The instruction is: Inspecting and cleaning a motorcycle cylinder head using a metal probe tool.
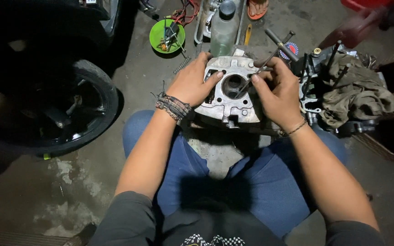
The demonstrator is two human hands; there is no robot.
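Observation:
A grey metal cylinder head [229, 105] rests in front of my knees on the concrete floor. My left hand [191, 81] grips its left side, thumb lying over the top face. My right hand [278, 92] holds a thin metal T-handle tool [270, 58] whose shaft slants down into the round bore at the middle of the part. Several woven bracelets circle my left wrist, and a thin one circles my right.
A black motorcycle wheel [46, 109] stands at left. A green bowl [166, 35] of small parts and a plastic bottle [224, 27] sit beyond the part. An engine block draped with a rag [356, 93] lies at right. Another person's blurred hand [356, 29] is at top right.

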